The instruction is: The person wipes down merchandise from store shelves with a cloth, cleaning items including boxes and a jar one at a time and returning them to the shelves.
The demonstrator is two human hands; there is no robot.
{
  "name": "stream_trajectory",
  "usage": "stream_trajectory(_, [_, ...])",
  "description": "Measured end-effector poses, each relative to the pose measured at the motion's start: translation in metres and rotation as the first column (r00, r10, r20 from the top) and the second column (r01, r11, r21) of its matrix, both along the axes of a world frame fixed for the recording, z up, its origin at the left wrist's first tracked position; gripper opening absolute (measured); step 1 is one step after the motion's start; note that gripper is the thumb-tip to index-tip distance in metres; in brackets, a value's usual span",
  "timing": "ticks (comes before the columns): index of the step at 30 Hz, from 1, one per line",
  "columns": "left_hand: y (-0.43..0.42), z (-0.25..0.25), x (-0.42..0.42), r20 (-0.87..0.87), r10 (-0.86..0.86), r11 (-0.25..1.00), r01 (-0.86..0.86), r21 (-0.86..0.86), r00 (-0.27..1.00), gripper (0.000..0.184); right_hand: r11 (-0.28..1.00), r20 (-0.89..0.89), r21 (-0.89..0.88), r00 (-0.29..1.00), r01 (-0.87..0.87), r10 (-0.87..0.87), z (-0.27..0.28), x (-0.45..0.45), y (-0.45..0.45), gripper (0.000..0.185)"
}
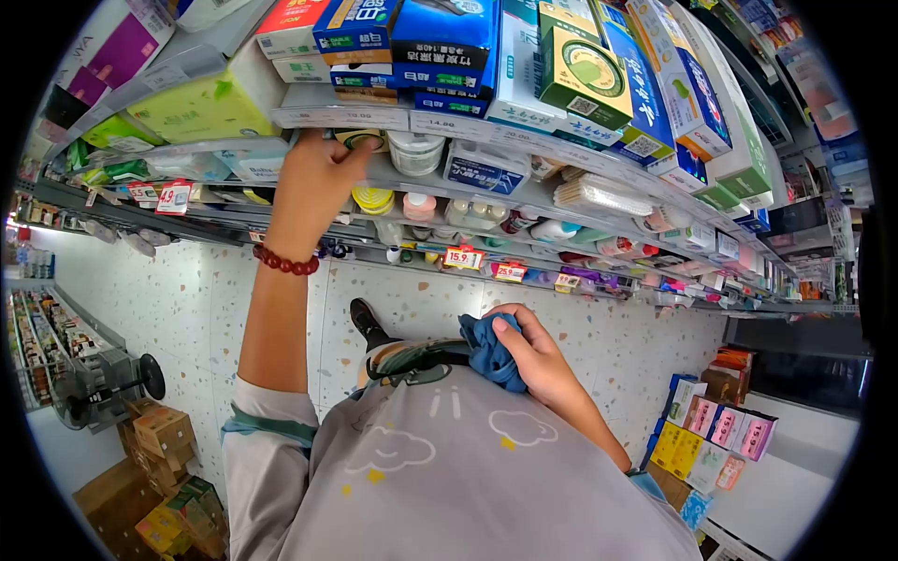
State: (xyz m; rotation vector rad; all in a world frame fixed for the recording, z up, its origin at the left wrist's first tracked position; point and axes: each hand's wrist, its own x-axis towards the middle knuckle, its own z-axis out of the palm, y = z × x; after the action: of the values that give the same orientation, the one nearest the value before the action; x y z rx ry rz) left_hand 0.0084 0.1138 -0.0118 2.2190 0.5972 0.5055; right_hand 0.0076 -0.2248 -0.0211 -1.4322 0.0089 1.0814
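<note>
My left hand (320, 179), with a dark red bead bracelet (286, 261) at the wrist, reaches in under the upper shelf's price rail. Its fingers and thumb close on a small dark box (363, 140) with a yellow-green round print; the rail hides part of the fingertips. Just right of it stands a white round tub (415, 152), then a blue-and-white box (484, 168). In front of my body, my right hand (531, 348) grips a crumpled blue cloth (492, 350).
Boxed toothpaste (440, 47) and a green soap-style box (585, 75) crowd the upper shelf. Lower shelves hold bottles, a yellow-lidded jar (373, 199) and red price tags (463, 257). A fan (103, 383) and cartons (161, 435) stand at left; stacked boxes (711, 430) at right.
</note>
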Motion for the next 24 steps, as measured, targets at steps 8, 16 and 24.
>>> stream_trajectory(8, [-0.022, 0.001, -0.040, 0.130, 0.232, 0.945, -0.191, -0.266, 0.964, 0.029, 1.000, 0.028, -0.027, 1.000, 0.013, -0.012, -0.006, -0.002, -0.013, 0.038])
stream_trajectory(16, [-0.004, -0.038, -0.037, 0.402, 0.157, 0.982, -0.098, -0.162, 0.902, 0.026, 0.891, 0.336, -0.213, 0.826, -0.401, 0.452, -0.019, 0.000, -0.025, 0.056])
stream_trajectory(24, [-0.014, -0.020, -0.038, 0.422, 0.081, 0.864, 0.147, -0.481, 0.903, 0.028, 0.884, 0.342, -0.250, 0.819, -0.394, 0.462, -0.023, 0.005, -0.010, 0.053])
